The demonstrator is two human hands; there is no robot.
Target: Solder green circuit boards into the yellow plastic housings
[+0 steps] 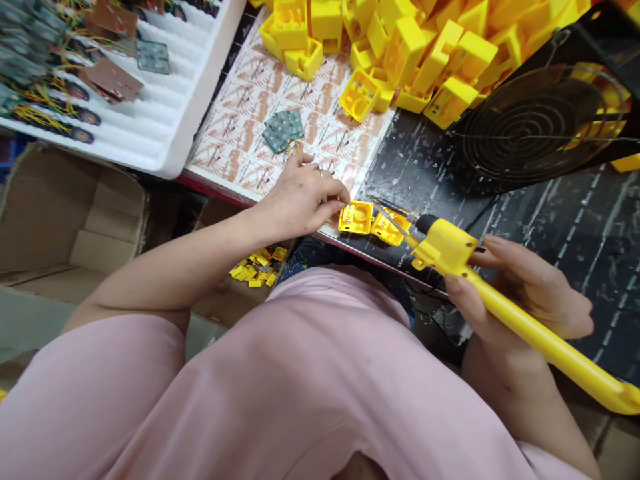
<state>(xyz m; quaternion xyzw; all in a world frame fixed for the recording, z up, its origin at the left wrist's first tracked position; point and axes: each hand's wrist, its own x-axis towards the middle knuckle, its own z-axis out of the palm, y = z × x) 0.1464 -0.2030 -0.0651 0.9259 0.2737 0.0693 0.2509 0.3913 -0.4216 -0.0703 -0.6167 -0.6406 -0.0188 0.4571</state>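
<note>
My right hand (525, 287) grips a yellow soldering gun (450, 247) by its body, the long handle running down to the right. The gun's metal tip points left, over a small open yellow plastic case (391, 227) at the bench edge. Beside it lies a second open yellow case (356, 217). At this case's left corner, my left hand (307, 197) has thumb and forefinger pinched together; what is between them is too small to make out. Just beyond the left knuckles, several small green circuit boards (283, 130) with wires lie fanned on the printed sheet.
A heap of yellow cases (400, 47) fills the back of the bench. A black fan (545, 113) with a wire guard stands at right. On the left, a white foam tray (185, 87) holds wired boards. Cardboard boxes (75, 220) sit below the bench edge.
</note>
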